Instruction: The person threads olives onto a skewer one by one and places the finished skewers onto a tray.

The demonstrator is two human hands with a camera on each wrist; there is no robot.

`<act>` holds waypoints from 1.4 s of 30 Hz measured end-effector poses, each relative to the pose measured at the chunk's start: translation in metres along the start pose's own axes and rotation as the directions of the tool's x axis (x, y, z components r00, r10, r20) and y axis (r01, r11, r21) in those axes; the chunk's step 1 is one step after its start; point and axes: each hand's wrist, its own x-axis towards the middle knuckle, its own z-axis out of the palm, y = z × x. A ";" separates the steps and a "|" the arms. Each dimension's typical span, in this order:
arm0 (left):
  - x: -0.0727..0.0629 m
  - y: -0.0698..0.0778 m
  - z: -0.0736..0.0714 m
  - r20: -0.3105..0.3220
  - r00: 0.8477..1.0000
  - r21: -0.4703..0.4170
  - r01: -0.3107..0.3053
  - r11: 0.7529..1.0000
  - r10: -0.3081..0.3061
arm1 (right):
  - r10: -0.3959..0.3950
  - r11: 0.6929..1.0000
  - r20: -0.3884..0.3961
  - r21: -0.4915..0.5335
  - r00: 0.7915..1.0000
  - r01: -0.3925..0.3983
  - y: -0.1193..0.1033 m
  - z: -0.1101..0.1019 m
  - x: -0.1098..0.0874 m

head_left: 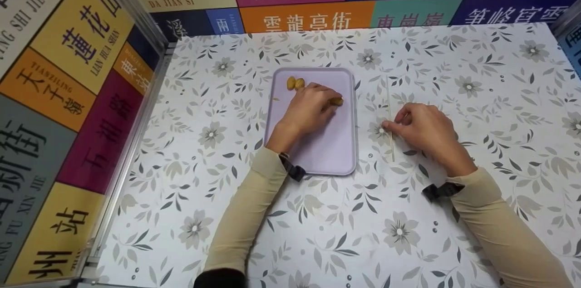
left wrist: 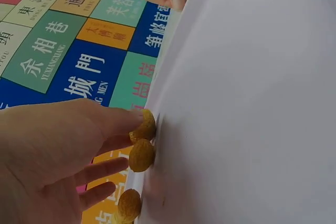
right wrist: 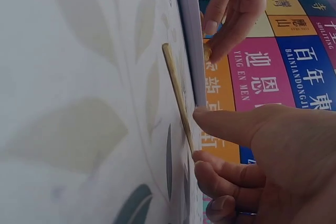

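My left hand is over the lilac tray, its thumb and fingers pinching a small yellow-brown, olive-like fruit near the tray's right side. More such fruits lie at the tray's upper left, partly behind the hand. To the right of the tray, a thin wooden skewer lies on the patterned cloth. Beside it is my right hand, with the thumb tip at the skewer. In the right wrist view, a gap shows between thumb and forefinger near the skewer.
White cloth with grey flowers and leaves covers the table. Colourful panels with printed characters stand along the back and left side. A small yellowish bit lies in the tray near its left rim.
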 end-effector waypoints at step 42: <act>-0.001 -0.015 -0.015 -0.075 0.996 -0.309 -0.066 0.949 0.045 | 0.071 0.997 0.138 -0.041 0.988 -0.065 0.005 -0.016 -0.001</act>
